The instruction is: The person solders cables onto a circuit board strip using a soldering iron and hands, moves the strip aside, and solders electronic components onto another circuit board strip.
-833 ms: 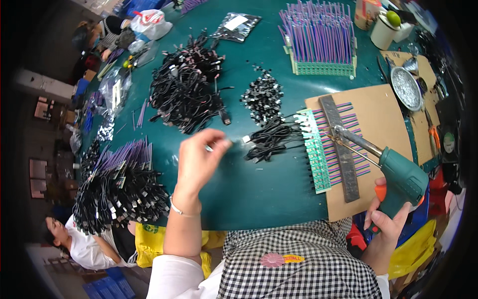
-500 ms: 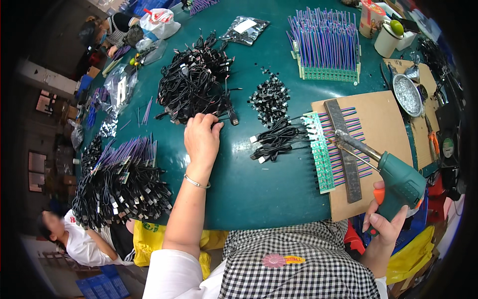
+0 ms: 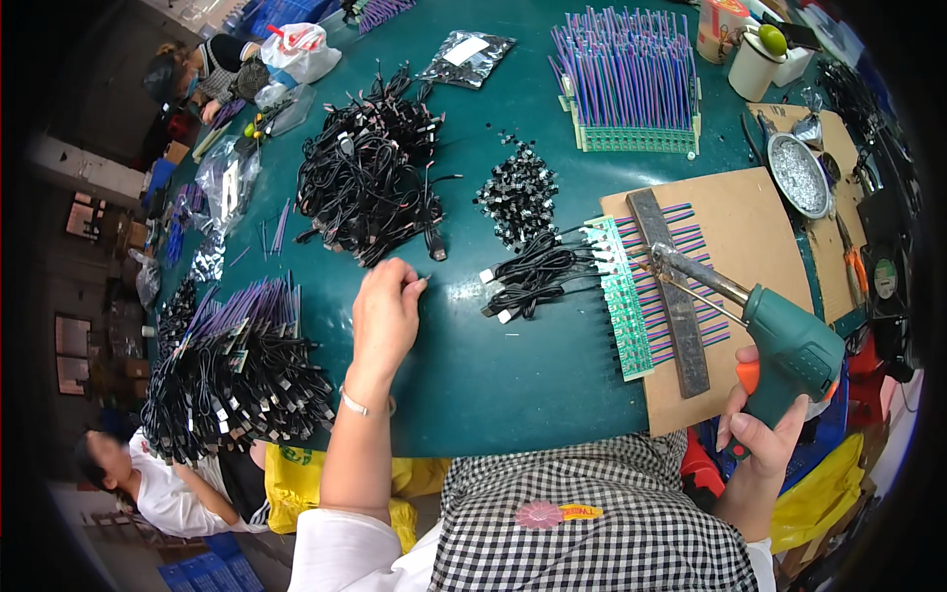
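Note:
My right hand (image 3: 764, 434) grips a green soldering gun (image 3: 794, 340) with an orange trigger. Its tip reaches over a dark metal bar (image 3: 673, 306) lying across purple and blue wires. Those wires run from a green circuit board strip (image 3: 623, 311) on a cardboard sheet (image 3: 755, 237). Several black USB cables (image 3: 538, 271) extend left from the strip's upper part. My left hand (image 3: 387, 311) is just in front of a tangled pile of black cables (image 3: 365, 178), thumb and fingers pinched together. Something tiny shows at the fingertips, too small to name.
Small black parts (image 3: 518, 192) lie heaped mid-table. Boards with upright purple wires (image 3: 631, 84) stand at the far right, near a metal dish (image 3: 799, 173) and a white cup (image 3: 755, 64). Finished-looking cable bundles (image 3: 237, 385) cover the left edge. Two other people sit at the left.
My left hand has drawn back from the cable pile toward me, its fingertips now pinched. The soldering gun stays over the bar. The whole view has shifted slightly.

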Action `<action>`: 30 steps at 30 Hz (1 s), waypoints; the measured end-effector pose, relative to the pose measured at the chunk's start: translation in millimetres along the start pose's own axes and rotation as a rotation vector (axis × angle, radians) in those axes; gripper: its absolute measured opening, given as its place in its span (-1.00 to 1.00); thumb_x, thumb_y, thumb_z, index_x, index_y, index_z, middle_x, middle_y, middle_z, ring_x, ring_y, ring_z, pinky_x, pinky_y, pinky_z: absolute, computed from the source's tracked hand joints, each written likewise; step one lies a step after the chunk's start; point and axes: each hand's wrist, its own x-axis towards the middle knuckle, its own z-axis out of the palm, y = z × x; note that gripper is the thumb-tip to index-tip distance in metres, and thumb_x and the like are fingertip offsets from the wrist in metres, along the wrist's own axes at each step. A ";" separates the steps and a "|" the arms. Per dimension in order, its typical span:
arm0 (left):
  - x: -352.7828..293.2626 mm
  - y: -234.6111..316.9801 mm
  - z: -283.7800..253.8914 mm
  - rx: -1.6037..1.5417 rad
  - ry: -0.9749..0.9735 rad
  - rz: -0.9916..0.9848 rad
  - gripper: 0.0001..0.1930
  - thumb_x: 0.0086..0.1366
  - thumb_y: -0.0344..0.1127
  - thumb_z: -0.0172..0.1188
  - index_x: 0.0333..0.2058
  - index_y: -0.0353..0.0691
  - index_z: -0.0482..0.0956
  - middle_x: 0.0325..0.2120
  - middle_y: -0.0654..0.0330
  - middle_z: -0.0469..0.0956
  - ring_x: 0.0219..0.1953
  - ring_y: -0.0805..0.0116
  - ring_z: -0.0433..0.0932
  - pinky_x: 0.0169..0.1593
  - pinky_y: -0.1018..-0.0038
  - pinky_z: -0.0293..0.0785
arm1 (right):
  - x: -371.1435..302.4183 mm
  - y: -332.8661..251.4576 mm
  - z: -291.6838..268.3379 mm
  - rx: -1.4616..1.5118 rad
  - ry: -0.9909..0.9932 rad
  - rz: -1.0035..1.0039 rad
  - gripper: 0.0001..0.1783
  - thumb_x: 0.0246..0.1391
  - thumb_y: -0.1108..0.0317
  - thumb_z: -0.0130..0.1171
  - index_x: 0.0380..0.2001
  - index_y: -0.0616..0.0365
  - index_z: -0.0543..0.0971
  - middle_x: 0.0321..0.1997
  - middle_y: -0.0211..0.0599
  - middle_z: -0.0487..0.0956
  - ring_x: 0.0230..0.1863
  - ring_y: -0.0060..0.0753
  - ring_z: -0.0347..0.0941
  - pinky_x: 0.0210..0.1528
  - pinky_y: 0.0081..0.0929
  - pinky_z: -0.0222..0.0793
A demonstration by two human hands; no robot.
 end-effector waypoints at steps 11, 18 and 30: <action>-26.8 146.5 -23.9 -0.895 -0.365 -0.140 -0.97 0.13 -0.53 0.15 -0.44 -0.36 0.50 -0.63 0.35 0.47 -0.62 0.72 0.32 -0.55 0.77 0.20 | 21.2 2.2 31.7 0.031 -0.244 0.020 -0.35 -0.21 0.76 0.15 0.05 0.36 0.24 0.09 -0.03 0.34 -0.39 -0.41 0.49 -0.49 -0.56 0.44; -30.3 176.4 -14.9 -0.763 -0.340 0.138 -0.95 0.05 -0.55 0.21 -0.48 -0.30 0.52 -0.63 0.29 0.53 -0.67 0.71 0.38 -0.62 0.74 0.28 | 31.9 9.0 40.3 -0.100 -0.297 -0.072 -0.29 -0.19 0.73 0.18 0.10 0.30 0.19 0.13 -0.10 0.29 -0.26 -0.41 0.50 -0.33 -0.56 0.49; -36.0 180.7 -3.4 -0.888 -0.523 0.163 -0.94 0.08 -0.52 0.21 -0.46 -0.31 0.51 -0.63 0.26 0.52 -0.68 0.64 0.42 -0.62 0.68 0.33 | 24.2 9.9 47.9 0.014 -0.142 -0.100 -0.80 -0.15 0.66 0.22 -0.38 0.29 0.51 -0.42 -0.34 0.56 -0.42 -0.65 0.48 -0.39 -0.70 0.41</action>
